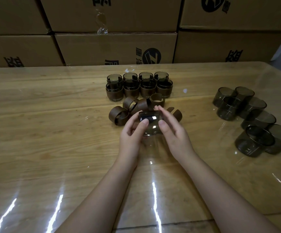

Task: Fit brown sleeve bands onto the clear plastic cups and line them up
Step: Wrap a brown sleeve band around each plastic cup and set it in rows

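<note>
The clear cup (150, 122) sat between the two hands, lifted just off the table (44, 123) and tipped over, so that its dark, glossy end pointed away from the person. The left hand (131, 135) held it from the left, fingers curled beneath and the thumb (144, 121) laid on top. The right hand (173, 130) held it from the right, its thumb (162, 122) pressed on the near face and its longer fingers reaching round the far edge. Both hands were narrowed round the cup, and it lay against the thumbs rather than deep in either palm. Whether a band was already on it could not be told.

Just beyond the held cup and to its left lay the loose brown sleeve bands (119, 115), tumbled against one another, with one more band (177, 113) showing just to the right of the held cup, partly behind the right hand. Farther beyond the held cup stood the banded cups (138, 86), upright, in two rows of four and touching. Well to the right of the held cup stood the bare cups (247, 115), clustered close together. Far beyond the held cup, past the table's edge, rose stacked cardboard boxes (116, 46).
</note>
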{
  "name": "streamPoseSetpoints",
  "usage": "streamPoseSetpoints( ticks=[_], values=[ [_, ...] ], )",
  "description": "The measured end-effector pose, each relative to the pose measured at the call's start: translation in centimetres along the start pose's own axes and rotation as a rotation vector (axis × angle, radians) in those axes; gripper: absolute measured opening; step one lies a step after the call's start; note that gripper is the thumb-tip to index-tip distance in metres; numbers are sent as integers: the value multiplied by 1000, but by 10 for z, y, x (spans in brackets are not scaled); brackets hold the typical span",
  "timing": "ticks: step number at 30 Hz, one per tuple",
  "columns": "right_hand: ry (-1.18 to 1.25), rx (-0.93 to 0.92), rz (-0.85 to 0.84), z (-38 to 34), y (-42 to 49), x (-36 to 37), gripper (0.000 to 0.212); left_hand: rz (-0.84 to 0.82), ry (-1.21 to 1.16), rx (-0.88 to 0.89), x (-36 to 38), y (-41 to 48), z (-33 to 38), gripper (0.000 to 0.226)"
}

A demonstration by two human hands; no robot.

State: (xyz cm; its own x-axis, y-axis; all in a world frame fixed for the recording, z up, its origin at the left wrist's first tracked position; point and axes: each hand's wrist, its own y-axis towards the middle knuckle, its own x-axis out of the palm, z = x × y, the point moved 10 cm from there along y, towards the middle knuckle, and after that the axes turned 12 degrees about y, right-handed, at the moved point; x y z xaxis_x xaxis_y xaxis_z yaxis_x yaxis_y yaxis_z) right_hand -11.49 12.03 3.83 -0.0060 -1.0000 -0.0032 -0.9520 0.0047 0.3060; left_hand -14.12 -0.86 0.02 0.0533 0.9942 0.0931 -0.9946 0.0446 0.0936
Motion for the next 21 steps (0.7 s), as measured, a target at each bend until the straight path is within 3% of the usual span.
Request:
streamPoseSetpoints(
  ticks=[4,8,12,14,21],
  values=[
    [86,51,-22,9,-1,5,44,-10,-38,18,1,1,3,58],
    [16,20,-36,10,-1,6,55,72,70,0,-3,0,5,74],
    [-100,40,-48,16,-1,5,59,93,57,77,-8,-3,13,54],
    [-134,38,-40,19,-1,5,62,103,80,143,-11,-5,20,58],
    [-35,-48,156,14,4,-15,66,60,80,277,-3,-14,33,54]
  ],
)
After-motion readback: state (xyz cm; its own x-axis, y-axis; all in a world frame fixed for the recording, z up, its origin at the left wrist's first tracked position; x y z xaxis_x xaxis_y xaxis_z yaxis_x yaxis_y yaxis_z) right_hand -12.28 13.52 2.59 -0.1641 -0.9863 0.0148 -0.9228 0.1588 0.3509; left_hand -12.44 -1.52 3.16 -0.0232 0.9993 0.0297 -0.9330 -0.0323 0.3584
